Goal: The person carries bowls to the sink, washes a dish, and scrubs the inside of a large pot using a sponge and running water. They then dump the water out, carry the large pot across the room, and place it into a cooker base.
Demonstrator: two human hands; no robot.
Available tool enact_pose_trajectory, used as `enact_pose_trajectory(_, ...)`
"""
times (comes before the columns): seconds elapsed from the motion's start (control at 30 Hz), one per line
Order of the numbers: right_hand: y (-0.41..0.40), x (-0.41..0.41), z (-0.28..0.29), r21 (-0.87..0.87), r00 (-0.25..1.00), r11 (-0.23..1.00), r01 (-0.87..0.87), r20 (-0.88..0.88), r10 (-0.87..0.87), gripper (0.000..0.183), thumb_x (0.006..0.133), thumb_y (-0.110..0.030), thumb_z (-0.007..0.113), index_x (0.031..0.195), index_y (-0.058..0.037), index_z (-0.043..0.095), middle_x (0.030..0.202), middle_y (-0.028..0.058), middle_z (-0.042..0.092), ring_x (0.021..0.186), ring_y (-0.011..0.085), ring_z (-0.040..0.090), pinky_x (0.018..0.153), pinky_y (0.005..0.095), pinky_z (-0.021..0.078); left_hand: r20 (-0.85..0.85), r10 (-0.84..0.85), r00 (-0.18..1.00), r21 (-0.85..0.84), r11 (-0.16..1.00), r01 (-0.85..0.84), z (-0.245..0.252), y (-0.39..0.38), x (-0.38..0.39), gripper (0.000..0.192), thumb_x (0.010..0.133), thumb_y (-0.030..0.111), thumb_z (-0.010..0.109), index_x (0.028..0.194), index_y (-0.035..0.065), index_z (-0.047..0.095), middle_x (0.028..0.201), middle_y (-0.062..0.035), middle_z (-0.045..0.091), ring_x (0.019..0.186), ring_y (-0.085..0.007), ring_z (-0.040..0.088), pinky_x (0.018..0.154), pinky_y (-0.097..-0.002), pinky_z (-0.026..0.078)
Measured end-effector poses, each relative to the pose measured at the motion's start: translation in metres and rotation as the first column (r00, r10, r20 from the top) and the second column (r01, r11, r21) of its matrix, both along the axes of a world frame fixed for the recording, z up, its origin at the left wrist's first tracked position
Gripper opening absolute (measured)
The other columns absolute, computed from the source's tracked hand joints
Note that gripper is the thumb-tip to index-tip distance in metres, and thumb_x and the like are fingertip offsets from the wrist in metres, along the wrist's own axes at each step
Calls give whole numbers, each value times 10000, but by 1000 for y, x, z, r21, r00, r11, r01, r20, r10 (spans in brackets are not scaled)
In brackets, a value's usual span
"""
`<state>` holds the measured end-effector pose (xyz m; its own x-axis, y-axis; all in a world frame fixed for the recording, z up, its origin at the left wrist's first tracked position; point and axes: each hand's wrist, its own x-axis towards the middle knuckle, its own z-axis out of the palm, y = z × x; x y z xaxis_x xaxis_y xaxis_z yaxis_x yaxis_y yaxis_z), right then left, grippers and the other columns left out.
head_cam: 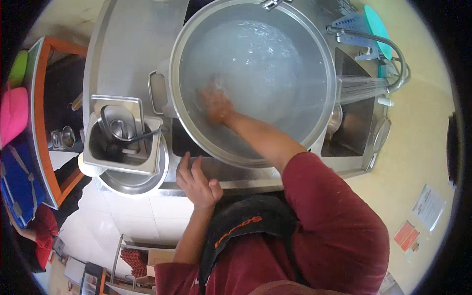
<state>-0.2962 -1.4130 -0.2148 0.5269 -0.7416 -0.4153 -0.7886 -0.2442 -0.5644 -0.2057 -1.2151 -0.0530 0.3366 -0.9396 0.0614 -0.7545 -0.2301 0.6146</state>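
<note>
A large round metal pot [175, 96] spans a sink in front of me, with cloudy, rippling water [265, 73] inside. My right hand [217, 103] reaches into the pot, at the left part of the water. It is blurred, and whether its fingers hold anything is hidden. Close to the counter's front edge, my left hand [199, 182] is raised with its fingers apart and nothing in it. From a curved metal faucet [400, 48] on the right, a spray of water [361, 88] falls towards the pot's right side.
Left of the pot, a rectangular steel container [121, 164] holding a ladle [123, 127] rests over a round metal basin [129, 184]. A blue plastic basket [350, 27] and a sieve [381, 134] are at right. An orange-framed shelf [48, 121] stands left, near another person's red sleeve [46, 230].
</note>
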Motion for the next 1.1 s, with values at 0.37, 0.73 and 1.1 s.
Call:
enact_pose_trajectory(0.37,-170,-57,-24,-600,779,696,394,-185,-600,476,939,-395,480,1385,-233,443,1479,208,347,1321,385,382,1055,540,303,61,-5,998,71,997,1,-6,0,-4,736,961,574,158,1135,-3,581,1305,-249,475,1162,-409,449,968,-497,331)
enact_pose_trajectory(0.73,-25,-170,72,10,466,995,97,-884,-37,667,917,-296,522,1505,-156,242,1556,161,226,1362,405,345,1052,541,356,49,-32,998,10,999,32,2,1,0,701,969,564,211,1186,2,571,1331,-257,449,1137,-426,447,951,-512,331)
enact_pose_trajectory(1.1,-1,13,43,592,880,709,383,0,-475,366,897,-181,480,1209,-16,574,1124,184,630,1036,261,592,873,422,483,-18,-59,998,79,995,60,7,3,5,619,959,525,291,1224,27,546,1365,-259,410,1204,-452,396,1007,-554,286)
